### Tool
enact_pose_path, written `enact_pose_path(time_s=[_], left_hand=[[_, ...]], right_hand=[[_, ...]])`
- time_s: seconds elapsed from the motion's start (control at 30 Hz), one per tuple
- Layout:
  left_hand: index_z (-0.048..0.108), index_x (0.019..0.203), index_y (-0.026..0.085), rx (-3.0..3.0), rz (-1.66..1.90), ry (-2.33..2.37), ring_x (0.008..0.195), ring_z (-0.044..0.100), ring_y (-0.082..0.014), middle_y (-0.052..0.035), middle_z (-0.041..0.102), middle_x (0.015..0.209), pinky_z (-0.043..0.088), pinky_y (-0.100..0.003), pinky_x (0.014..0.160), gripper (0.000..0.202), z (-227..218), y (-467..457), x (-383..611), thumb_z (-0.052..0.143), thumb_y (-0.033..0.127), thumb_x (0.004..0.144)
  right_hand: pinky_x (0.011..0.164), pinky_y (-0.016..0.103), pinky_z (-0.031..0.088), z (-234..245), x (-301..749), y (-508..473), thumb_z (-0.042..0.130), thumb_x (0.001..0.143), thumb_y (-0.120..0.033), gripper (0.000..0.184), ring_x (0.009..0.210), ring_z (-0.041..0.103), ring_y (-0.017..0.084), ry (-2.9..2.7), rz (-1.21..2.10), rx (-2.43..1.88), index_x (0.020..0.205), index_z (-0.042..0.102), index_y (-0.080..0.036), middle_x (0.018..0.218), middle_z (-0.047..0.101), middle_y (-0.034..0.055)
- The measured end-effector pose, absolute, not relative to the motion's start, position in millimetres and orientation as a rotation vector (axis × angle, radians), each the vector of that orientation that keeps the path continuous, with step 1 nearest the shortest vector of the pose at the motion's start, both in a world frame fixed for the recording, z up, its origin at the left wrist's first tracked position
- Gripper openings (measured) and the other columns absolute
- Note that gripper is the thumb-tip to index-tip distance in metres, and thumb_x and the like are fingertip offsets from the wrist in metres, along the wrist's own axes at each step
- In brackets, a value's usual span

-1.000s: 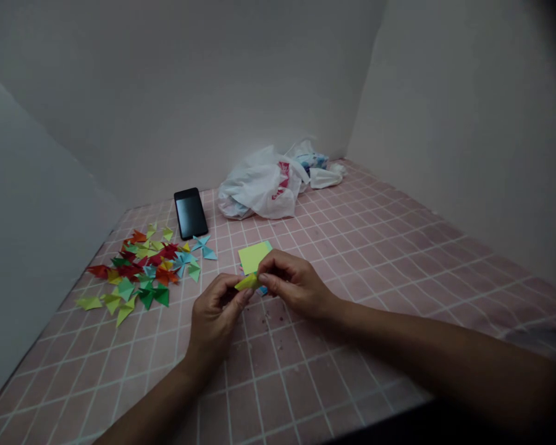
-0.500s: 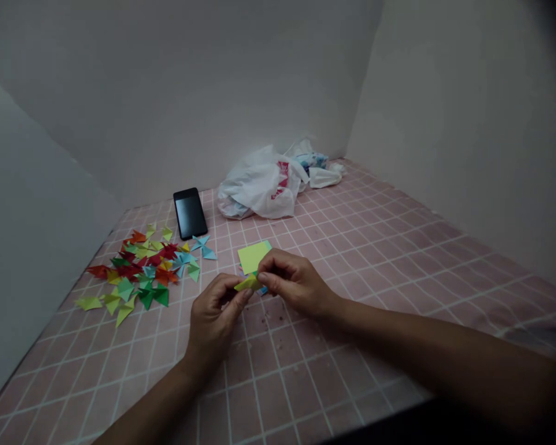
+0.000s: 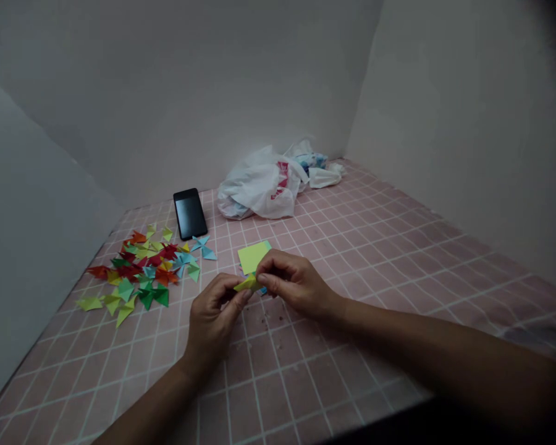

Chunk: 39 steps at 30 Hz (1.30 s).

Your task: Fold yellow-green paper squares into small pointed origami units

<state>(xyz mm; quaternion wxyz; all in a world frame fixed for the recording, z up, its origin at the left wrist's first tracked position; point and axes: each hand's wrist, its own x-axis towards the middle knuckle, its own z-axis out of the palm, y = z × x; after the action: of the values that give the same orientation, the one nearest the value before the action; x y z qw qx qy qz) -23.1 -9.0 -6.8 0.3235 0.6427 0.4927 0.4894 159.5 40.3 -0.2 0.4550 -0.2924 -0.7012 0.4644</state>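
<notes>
Between my two hands is a small folded piece of yellow paper [image 3: 246,283], held over the tiled-pattern surface. My left hand [image 3: 217,306] pinches its left end between thumb and fingers. At its right end, my right hand [image 3: 290,278] is closed on it, the fingertips covering that part. Just behind my hands lies a stack of square paper sheets [image 3: 252,256], yellow-green on top, with blue edges showing below. My right hand partly hides the stack.
On the left lies a pile of folded paper pieces [image 3: 130,271] in red, orange, green, yellow and blue. A black phone [image 3: 190,214] rests behind it. White plastic bags [image 3: 264,185] sit by the back wall. Small crumbs dot the pink checked surface [image 3: 306,383].
My right fingers have shifted very slightly on the folded yellow paper. Both hands stay in nearly the same place, and the other things have not moved.
</notes>
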Motion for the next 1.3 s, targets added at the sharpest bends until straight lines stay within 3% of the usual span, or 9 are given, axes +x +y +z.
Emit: enact_pose_path(time_s=[0.6,0.87,1.3], left_hand=[[0.068,0.087,0.021,1.79,1.287,1.279,0.072,0.061,-0.0135,-0.0003,0.064,0.08,0.046,-0.026,0.066,0.004,-6.2,-8.6,-24.3,0.066,0.021,0.09],[0.068,0.085,0.02,1.75,1.246,1.222,0.071,0.059,-0.013,0.0002,0.062,0.078,0.045,-0.025,0.065,0.007,-4.5,-8.3,-24.4,0.065,0.023,0.091],[0.067,0.083,0.02,1.676,1.19,1.233,0.068,0.057,-0.0144,-0.0006,0.059,0.075,0.043,-0.027,0.063,0.01,-3.3,-6.6,-24.0,0.063,0.027,0.088]], right_hand=[[0.064,0.026,0.044,1.6,160.4,37.2,0.059,0.089,-0.021,0.007,0.071,0.055,0.012,-1.754,1.13,-0.647,0.085,0.063,-0.016,0.076,0.059,0.0007],[0.064,0.025,0.043,-0.2,158.7,37.9,0.068,0.087,-0.022,0.008,0.067,0.052,0.01,-1.808,1.063,-0.597,0.087,0.065,-0.015,0.077,0.06,-0.0002],[0.063,0.024,0.042,-4.9,159.2,40.4,0.063,0.088,-0.02,0.007,0.065,0.052,0.01,-1.855,1.051,-0.602,0.082,0.062,-0.016,0.074,0.06,-0.0009]])
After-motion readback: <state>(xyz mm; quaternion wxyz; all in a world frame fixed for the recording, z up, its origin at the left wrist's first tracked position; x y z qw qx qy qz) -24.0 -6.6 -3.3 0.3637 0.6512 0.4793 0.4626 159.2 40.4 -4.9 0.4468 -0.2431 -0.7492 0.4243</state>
